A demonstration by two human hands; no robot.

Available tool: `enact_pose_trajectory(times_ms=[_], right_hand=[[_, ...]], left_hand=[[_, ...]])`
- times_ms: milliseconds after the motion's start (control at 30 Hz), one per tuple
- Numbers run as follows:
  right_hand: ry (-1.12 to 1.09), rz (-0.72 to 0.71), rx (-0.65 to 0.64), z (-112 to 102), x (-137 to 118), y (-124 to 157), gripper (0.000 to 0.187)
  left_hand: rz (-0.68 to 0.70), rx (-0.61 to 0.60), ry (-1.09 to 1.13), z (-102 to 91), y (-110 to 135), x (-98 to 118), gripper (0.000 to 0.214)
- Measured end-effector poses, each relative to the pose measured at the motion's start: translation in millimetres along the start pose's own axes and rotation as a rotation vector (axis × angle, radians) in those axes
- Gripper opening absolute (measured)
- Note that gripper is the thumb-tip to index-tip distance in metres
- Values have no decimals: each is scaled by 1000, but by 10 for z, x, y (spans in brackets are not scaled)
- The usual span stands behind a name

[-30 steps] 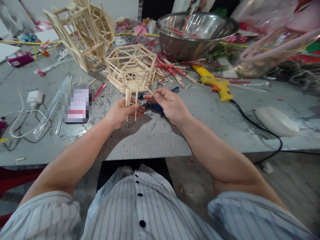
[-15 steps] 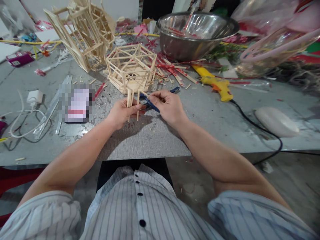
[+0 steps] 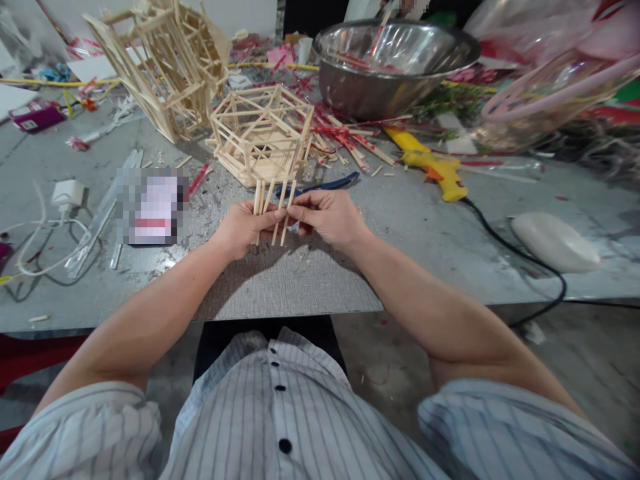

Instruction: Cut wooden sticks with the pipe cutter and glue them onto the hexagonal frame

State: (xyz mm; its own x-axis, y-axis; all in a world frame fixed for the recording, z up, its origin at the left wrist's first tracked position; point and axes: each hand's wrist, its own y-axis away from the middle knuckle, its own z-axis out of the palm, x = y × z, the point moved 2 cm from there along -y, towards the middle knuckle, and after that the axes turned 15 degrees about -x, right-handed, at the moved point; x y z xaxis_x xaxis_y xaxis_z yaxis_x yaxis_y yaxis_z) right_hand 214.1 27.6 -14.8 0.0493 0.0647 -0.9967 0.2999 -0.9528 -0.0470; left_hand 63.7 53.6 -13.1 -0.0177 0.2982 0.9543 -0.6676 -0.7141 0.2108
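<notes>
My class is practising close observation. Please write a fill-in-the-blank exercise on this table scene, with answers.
1. The left hand and right hand hold thin wooden ____.
2. The glue gun is mainly ____ in colour.
3. In the picture, the metal bowl stands to the ____ of the smaller wooden frame.
Missing words: sticks; yellow; right.

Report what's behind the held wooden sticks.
Behind the wooden sticks stands a wooden lattice frame; a blue tool lies just beyond the right hand. Stick tips cover bits of the frame's front edge; anything beneath the hand is hidden.
</notes>
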Motion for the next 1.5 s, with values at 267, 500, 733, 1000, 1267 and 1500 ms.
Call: enact_pose_trajectory(times_ms=[267, 500, 733, 1000, 1267, 1500], right_hand=[[-37, 22, -11, 1, -1, -14, 31], [-61, 9, -58, -15, 25, -33, 34], [-119, -7, -161, -15, 40, -36, 37], [-81, -27, -130, -21, 41, -31, 44], [513, -293, 5, -8, -44, 61, 27], [604, -320, -32, -17, -37, 56, 25]], left_hand=[[-52, -21, 33, 36, 22, 15, 5], [-87, -109, 48, 36, 24, -8, 10], [-59, -182, 9, 9, 25, -17, 25], [21, -215, -118, 27, 10, -20, 14], [215, -104, -496, -38, -51, -70, 11], [222, -133, -436, -73, -68, -87, 10]])
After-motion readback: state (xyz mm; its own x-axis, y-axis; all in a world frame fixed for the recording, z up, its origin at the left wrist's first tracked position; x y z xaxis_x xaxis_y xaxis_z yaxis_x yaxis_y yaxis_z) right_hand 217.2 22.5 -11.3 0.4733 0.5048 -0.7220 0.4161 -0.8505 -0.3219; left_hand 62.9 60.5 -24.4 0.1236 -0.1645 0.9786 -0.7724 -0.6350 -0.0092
